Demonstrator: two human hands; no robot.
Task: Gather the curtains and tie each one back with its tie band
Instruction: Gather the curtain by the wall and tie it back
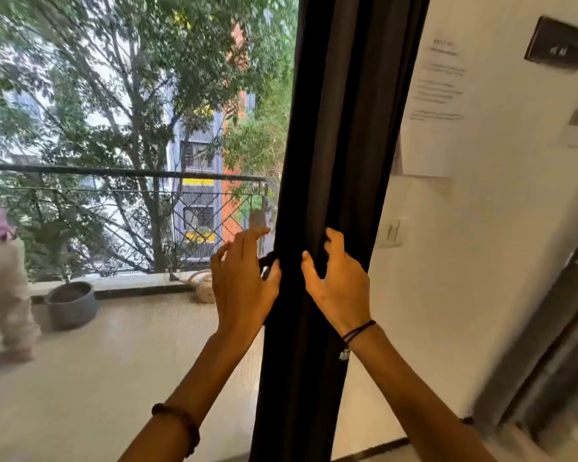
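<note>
Right grip (pixel 341 285) clenching curtain (pixel 331 128) | left grip (pixel 241 278) at tie band (pixel 267 260), hold unclear | grey pot (pixel 74 311)

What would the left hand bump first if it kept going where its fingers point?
Probably the dark curtain, at its left edge: the left hand points its fingers up toward it. Depth is unclear.

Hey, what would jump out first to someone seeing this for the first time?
A dark gathered curtain hangs down the middle, with the right hand gripping its folds and the left hand against its left edge. Left of it, leafy trees fill the view beyond a balcony railing.
</note>
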